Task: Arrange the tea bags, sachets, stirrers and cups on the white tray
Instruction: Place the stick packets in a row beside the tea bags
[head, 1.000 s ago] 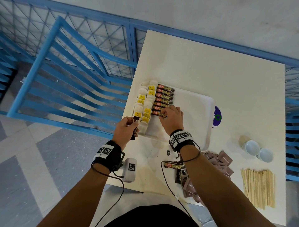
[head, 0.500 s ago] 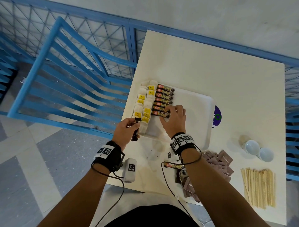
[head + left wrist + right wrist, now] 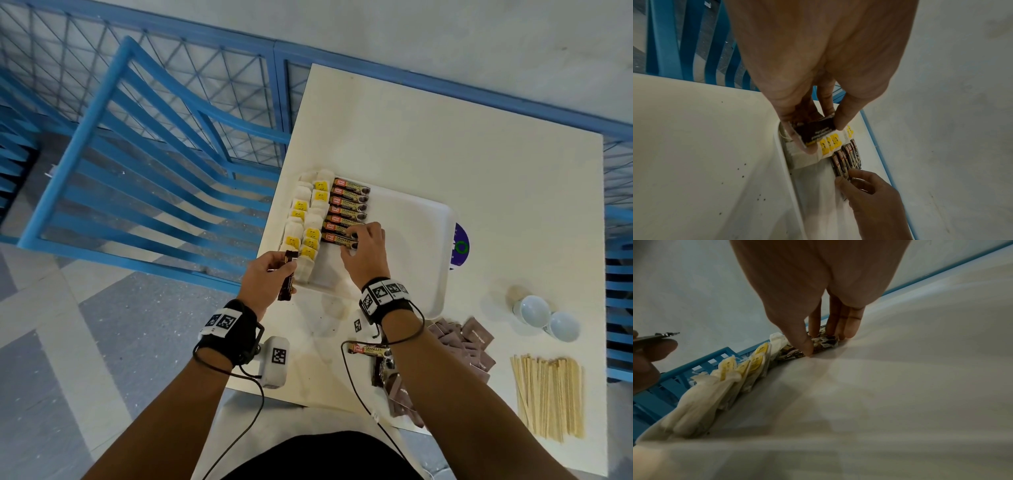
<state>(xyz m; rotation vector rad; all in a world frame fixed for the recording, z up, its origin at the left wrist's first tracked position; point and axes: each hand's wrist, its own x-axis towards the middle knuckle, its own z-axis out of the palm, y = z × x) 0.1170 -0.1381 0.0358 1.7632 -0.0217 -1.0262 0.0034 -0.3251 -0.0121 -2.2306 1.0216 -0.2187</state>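
White table [image 3: 445,144] beside blue railings holds a tray [image 3: 411,240] with tea bags [image 3: 310,219] and sachets [image 3: 347,209] lined up. Stirrers [image 3: 548,394] and cups [image 3: 544,317] wait outside. Right hand [image 3: 364,255] pinches the nearest sachet; left hand [image 3: 265,277] grips another.

I see a white tray [image 3: 424,240] of smooth plastic with a soft sheen, on a matt cream table [image 3: 445,144]. The tea bags [image 3: 301,226] look like soft, crinkled paper with yellow paper tags. The coffee sachets [image 3: 349,205] have glossy printed foil wrappers. The brown sachets [image 3: 469,342] look like matt paper. The stirrers [image 3: 548,394] are pale bare wood. The cups [image 3: 544,317] are smooth and slightly shiny. The chair [image 3: 137,154] looks like painted blue metal.
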